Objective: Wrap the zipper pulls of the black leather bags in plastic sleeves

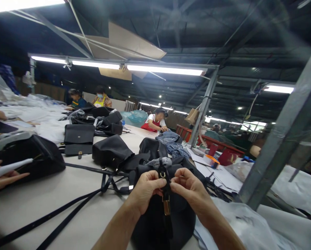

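Note:
A black leather bag (160, 218) stands upright on the table (66, 205) right in front of me. A narrow black strap (167, 189) with a gold buckle (166, 206) runs down its front. My left hand (146, 189) pinches the strap from the left, fingers curled closed. From the right, my right hand (189, 189) pinches the same strap just below a small metal ring (162, 174). Long black shoulder straps (66, 211) trail from the bag across the table to the lower left.
Several other black bags (111, 151) lie across the table behind. Another person's hand (1, 178) holds a white tool (9, 167) at the left edge. Seated workers are at the far end. A grey metal post (283, 135) slants up on the right, with papers and plastic sheeting beside it.

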The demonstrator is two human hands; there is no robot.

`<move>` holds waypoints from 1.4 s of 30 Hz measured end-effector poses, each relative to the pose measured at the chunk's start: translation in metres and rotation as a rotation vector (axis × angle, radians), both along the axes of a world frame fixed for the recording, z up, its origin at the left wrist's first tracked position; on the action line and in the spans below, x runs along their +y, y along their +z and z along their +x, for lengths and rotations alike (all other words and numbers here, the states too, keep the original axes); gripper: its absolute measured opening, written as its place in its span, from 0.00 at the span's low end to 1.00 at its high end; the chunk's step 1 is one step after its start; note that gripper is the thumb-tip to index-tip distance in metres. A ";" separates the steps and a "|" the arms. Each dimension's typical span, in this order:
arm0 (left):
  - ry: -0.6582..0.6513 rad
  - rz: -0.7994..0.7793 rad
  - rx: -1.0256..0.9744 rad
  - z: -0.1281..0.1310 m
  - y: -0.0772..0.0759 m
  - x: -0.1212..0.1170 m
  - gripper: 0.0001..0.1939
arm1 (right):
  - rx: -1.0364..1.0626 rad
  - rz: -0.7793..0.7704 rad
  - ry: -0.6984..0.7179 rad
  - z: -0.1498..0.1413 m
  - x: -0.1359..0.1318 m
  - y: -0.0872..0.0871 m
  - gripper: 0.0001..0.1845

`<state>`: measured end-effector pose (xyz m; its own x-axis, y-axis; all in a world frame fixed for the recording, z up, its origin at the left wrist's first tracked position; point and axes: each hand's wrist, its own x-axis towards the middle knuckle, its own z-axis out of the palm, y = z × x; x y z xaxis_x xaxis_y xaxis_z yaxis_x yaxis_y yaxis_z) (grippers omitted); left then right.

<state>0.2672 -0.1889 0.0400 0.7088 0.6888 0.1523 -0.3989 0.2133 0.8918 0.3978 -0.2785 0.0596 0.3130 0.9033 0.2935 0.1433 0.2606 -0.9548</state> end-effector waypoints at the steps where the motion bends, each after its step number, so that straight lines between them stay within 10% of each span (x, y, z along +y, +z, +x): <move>1: -0.013 -0.013 -0.015 0.000 0.000 0.000 0.15 | 0.048 -0.016 0.038 -0.002 -0.002 0.000 0.19; 6: 0.060 0.120 0.033 0.001 -0.004 -0.001 0.11 | 0.236 0.016 0.106 -0.013 -0.004 -0.008 0.16; 12: 0.670 0.787 0.339 0.009 -0.018 -0.013 0.10 | 0.142 0.046 -0.178 -0.027 0.007 -0.028 0.17; 16: 0.714 0.946 0.360 0.007 -0.022 -0.012 0.11 | 0.178 0.047 -0.204 -0.029 0.005 -0.034 0.15; 34: -0.161 -0.145 -0.117 -0.015 -0.018 -0.010 0.16 | 0.400 0.063 -0.070 -0.033 0.004 -0.039 0.28; 42: 0.079 -0.053 -0.121 -0.019 -0.019 -0.020 0.21 | 0.156 0.044 -0.247 -0.029 0.001 -0.025 0.26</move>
